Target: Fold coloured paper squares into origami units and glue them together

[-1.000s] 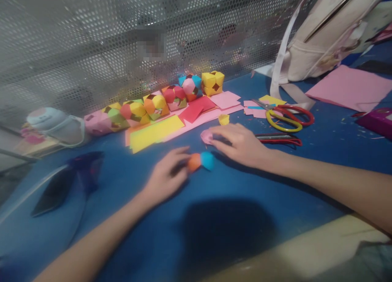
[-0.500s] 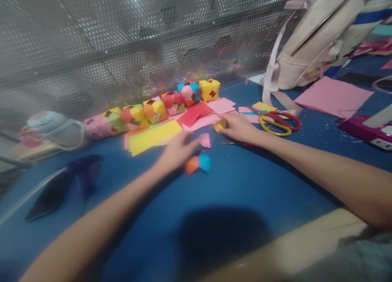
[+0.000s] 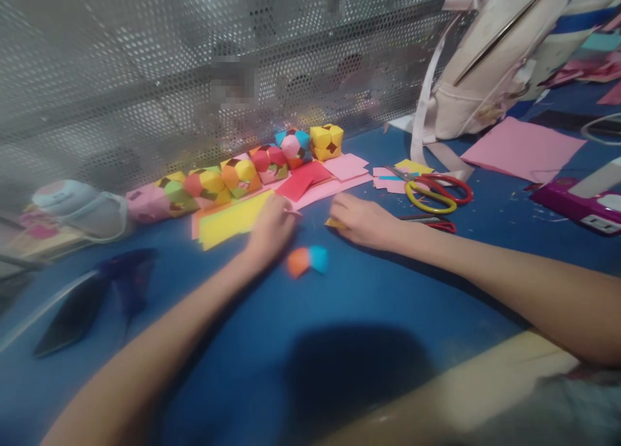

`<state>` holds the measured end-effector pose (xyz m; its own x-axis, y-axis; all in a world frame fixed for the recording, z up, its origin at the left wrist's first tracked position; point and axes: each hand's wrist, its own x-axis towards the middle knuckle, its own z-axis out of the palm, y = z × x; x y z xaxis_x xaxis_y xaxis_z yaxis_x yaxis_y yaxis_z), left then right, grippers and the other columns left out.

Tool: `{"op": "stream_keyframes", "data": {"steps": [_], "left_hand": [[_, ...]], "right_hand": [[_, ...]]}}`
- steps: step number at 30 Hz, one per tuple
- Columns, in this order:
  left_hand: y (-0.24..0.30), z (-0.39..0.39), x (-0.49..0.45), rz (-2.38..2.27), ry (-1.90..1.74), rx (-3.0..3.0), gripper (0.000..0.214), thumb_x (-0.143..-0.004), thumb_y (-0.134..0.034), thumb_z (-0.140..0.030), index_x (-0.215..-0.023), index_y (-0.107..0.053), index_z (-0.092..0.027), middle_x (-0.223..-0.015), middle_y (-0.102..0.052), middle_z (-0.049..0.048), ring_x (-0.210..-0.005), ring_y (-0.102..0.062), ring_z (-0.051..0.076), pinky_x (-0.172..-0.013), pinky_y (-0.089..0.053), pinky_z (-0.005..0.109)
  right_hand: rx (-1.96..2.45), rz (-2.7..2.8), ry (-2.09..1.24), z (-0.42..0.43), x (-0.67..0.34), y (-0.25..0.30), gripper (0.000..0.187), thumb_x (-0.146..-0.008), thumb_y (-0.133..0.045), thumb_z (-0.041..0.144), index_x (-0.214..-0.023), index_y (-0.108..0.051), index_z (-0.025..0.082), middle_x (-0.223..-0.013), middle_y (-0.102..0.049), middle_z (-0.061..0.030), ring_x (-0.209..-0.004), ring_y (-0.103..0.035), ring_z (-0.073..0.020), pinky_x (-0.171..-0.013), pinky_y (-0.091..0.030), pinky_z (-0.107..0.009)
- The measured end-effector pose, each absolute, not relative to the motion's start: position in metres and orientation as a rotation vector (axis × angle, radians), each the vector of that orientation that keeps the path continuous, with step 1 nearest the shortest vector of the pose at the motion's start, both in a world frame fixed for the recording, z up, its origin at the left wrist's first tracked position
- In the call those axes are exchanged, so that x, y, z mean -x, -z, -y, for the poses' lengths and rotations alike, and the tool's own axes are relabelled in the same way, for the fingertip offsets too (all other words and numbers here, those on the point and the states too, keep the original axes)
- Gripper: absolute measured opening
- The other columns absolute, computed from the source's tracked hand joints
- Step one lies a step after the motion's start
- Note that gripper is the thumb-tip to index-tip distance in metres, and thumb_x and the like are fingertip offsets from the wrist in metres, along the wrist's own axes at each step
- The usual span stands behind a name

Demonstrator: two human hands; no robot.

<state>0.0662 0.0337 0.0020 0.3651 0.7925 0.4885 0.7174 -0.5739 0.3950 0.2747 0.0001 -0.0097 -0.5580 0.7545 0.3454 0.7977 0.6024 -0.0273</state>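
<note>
My left hand (image 3: 272,227) is closed, and a pink folded paper piece (image 3: 294,212) pokes out past its fingertips. Most of that piece is hidden by the fingers. Facing it, my right hand (image 3: 363,221) has its fingers curled down near the table around a yellow folded paper piece (image 3: 334,223), of which only an edge shows. Between and below the hands lies a joined orange and blue folded paper piece (image 3: 308,260), slightly blurred. A stack of yellow paper strips (image 3: 228,223) lies behind my left hand.
Several folded paper balls (image 3: 241,176) line the perforated metal panel (image 3: 194,97). Red paper (image 3: 303,180) lies before them. Scissors (image 3: 431,192) rest right of my right hand, near a purple tool (image 3: 572,203) and a backpack (image 3: 485,71). A dark glue gun (image 3: 129,271) lies left.
My left hand has moved slightly left and closed on the pink piece that lay by its fingers. My right hand has come nearer and left with the yellow piece, uncovering red-handled scissors.
</note>
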Motion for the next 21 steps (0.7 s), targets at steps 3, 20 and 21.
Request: {"op": "stream_keyframes", "data": {"steps": [3, 20, 21], "left_hand": [[0.005, -0.031, -0.046, -1.236, -0.942, -2.714, 0.007, -0.077, -0.046, -0.014, -0.072, -0.047, -0.019, -0.083, -0.056, 0.0060, -0.077, -0.052, 0.017, -0.069, -0.047, 0.032], [-0.001, -0.002, -0.018, -1.325, -0.645, -2.340, 0.018, -0.078, -0.050, -0.028, -0.091, -0.057, -0.017, -0.098, -0.066, 0.0084, -0.089, -0.061, 0.021, -0.081, -0.050, 0.039], [-0.001, -0.001, -0.019, -1.343, -0.641, -2.337, 0.019, -0.079, -0.052, -0.031, -0.090, -0.058, -0.017, -0.097, -0.066, 0.0080, -0.088, -0.061, 0.021, -0.079, -0.050, 0.039]], "right_hand": [[1.298, 2.565, 0.054, 0.013, -0.277, -0.001, 0.014, -0.079, -0.055, 0.024, -0.090, -0.056, 0.014, -0.098, -0.058, -0.0120, -0.081, -0.054, -0.0210, -0.066, -0.042, -0.031], [1.543, 2.436, -0.062, 0.014, -0.279, 0.004, 0.027, -0.082, -0.054, 0.030, -0.105, -0.061, 0.016, -0.101, -0.067, -0.0094, -0.090, -0.059, -0.0257, -0.074, -0.046, -0.036], [1.551, 2.446, -0.063, 0.014, -0.279, 0.003, 0.029, -0.082, -0.055, 0.031, -0.106, -0.061, 0.016, -0.101, -0.067, -0.0092, -0.090, -0.059, -0.0261, -0.074, -0.046, -0.037]]}}
